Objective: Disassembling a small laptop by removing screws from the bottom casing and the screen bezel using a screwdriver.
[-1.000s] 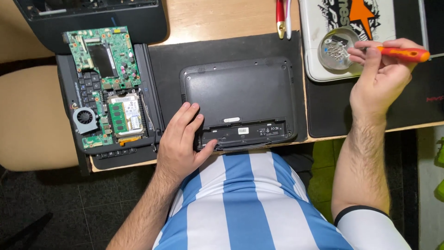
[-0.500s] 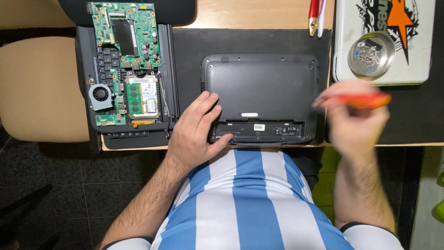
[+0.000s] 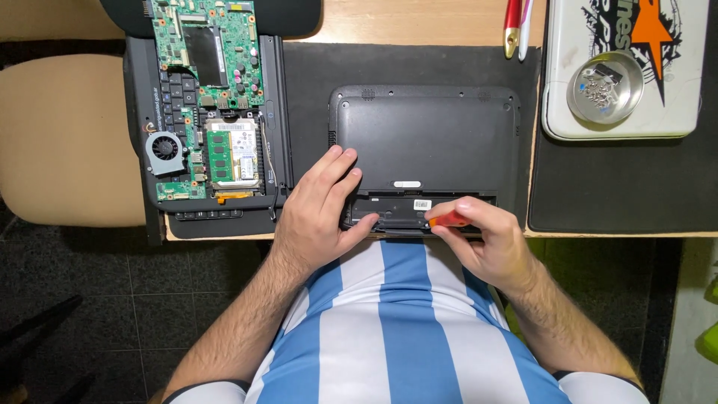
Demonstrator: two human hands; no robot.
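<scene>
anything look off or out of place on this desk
The laptop on the left lies opened up, green circuit board and fan bare. The small black laptop lies bottom up with an open slot at its near edge, where the right hand holds an orange screwdriver. Nothing looks spilled.

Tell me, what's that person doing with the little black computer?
A person sits at a desk with a small black laptop lying upside down in front of them. Their left hand rests on its near left corner, holding it down. Their right hand grips an orange-handled screwdriver at the open battery bay along the near edge. To the left lies another opened laptop with its green circuit board and small fan showing. A round metal dish of small parts sits at the far right.
</scene>
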